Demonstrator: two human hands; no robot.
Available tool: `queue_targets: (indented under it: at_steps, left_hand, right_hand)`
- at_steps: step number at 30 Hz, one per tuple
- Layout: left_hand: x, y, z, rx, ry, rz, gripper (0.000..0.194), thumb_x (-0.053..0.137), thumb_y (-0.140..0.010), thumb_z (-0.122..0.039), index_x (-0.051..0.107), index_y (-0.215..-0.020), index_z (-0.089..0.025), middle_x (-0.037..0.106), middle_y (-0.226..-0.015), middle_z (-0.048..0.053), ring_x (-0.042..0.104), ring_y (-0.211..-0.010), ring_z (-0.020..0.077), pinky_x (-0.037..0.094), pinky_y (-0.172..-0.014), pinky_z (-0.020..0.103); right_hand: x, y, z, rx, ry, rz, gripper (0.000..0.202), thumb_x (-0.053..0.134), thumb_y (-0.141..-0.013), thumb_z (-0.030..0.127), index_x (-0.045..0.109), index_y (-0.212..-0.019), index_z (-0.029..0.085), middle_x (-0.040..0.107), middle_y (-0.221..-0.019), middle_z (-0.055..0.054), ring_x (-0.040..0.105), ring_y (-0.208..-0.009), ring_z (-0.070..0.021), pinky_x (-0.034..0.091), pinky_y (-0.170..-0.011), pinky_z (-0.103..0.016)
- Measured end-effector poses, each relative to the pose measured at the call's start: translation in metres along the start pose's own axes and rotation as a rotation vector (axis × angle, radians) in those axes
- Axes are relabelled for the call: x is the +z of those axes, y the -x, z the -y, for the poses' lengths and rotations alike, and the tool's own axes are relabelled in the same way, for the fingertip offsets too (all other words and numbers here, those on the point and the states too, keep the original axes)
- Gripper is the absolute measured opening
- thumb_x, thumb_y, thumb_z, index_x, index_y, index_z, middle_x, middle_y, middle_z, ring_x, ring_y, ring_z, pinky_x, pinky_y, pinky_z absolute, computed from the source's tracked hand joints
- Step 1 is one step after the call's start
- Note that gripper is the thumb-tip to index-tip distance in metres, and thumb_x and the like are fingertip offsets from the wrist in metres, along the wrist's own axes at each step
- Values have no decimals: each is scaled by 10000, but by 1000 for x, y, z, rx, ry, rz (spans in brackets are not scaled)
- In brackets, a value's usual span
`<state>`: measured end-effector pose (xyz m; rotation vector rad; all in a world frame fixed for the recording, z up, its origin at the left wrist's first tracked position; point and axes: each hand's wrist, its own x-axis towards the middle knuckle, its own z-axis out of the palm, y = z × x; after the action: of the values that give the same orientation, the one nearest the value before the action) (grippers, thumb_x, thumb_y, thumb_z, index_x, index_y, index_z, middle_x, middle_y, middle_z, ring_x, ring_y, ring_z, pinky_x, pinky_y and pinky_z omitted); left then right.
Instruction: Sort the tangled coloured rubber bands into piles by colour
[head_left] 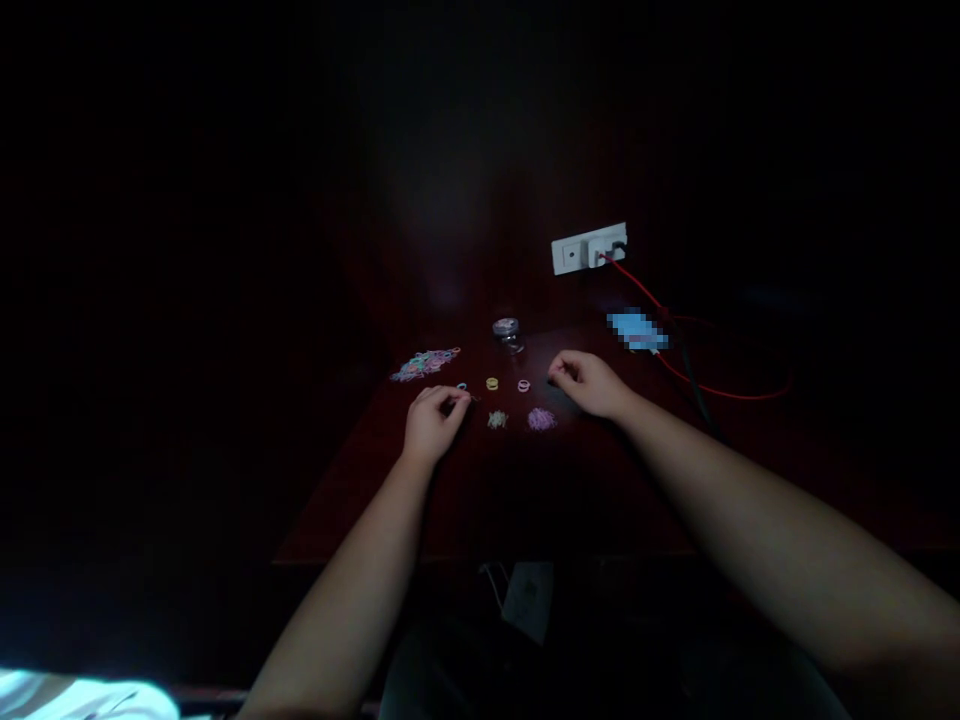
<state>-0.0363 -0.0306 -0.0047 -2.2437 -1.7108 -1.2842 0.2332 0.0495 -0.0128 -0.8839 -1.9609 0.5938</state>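
Your forearms (360, 590) extend over a dark red table (360, 510). Your left hand (435, 425), thumb and fingertips close together, lies beside a blue band (461, 386); your right hand (589, 383), loosely curled, is near the pink bands (523, 386). Whether either grips anything cannot be told. Such bands should prove light, soft, stretchy and easily tangled; pinch one by its rim.

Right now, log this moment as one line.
left hand: near blue band, grip unclear | right hand: nearest pink bands, grip unclear | table: yellow bands, green pile, purple pile, jar
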Motion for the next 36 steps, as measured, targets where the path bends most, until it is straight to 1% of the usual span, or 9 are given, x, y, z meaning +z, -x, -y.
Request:
queue_targets:
  at_steps: [3,12,23,26,28,30,32,34,36]
  left_hand:
    - [-3,10,-3,20,-165,49,206,534,-872,-335,703,-863,-217,690,-877,37,588,-846,184,433,-855,322]
    - [21,8,-19,28,-360,134,214,531,-863,-316,717,-857,-210,700,-892,52,573,-859,220,424,-842,335]
    - [20,19,-27,22,-389,191,201,517,-827,-292,692,-870,-203,689,-912,61,584,-882,220,430,-881,347]
    - [19,21,-31,5,-385,150,204,513,-822,-266,650,-958,-201,671,-979,67,592,-945,218,430,-915,335]
    - [20,17,-34,-6,-381,137,260,512,-836,-311,610,-1049,-201,653,-1052,78,595,-983,219,442,-909,326]
    - [24,10,-37,-58,-411,210,335,510,-843,-419,592,-1085,-201,644,-1085,95,610,-981,233,464,-876,334]
    - [30,-2,-40,-159,-490,345,426,522,-814,-526,603,-1073,-198,649,-1082,120,628,-964,265,480,-839,360]
    - [36,-15,-44,-257,-581,456,487,547,-778,-559,607,-1087,-187,652,-1094,149,634,-977,301,487,-821,384]
    - [40,-26,-47,-301,-629,532,481,549,-779,-530,612,-1098,-176,663,-1089,166,636,-990,315,493,-813,389]
  right_hand:
    - [-1,0,-3,1,-59,-24,139,538,-773,274,575,-736,145,499,-623,8,425,-557,-102,335,-517,-223]
    - [-7,2,-2,39,-103,-147,121,522,-754,255,558,-713,148,524,-621,-1,433,-543,-99,332,-517,-225]
    - [-3,-1,-6,46,-135,-169,72,535,-720,219,567,-715,155,527,-629,5,448,-552,-98,338,-522,-214]
    - [-2,-1,-7,45,-148,-176,62,533,-719,207,566,-714,155,516,-623,11,442,-546,-94,336,-519,-211]
    - [-2,-1,-7,46,-149,-184,59,533,-721,205,564,-708,156,511,-614,14,441,-546,-94,336,-517,-211]
    - [-2,-1,-6,47,-148,-188,55,533,-721,199,563,-703,157,513,-609,14,443,-544,-96,336,-515,-213]
    - [-5,-2,-6,51,-150,-211,43,532,-718,188,558,-698,161,518,-608,13,446,-540,-98,339,-516,-218]
    - [-11,-3,-7,68,-146,-300,30,529,-718,177,547,-696,169,515,-609,13,446,-539,-103,347,-522,-226]
    - [-20,-4,-11,108,-132,-460,35,513,-733,175,531,-703,179,504,-609,12,444,-545,-112,357,-534,-238]
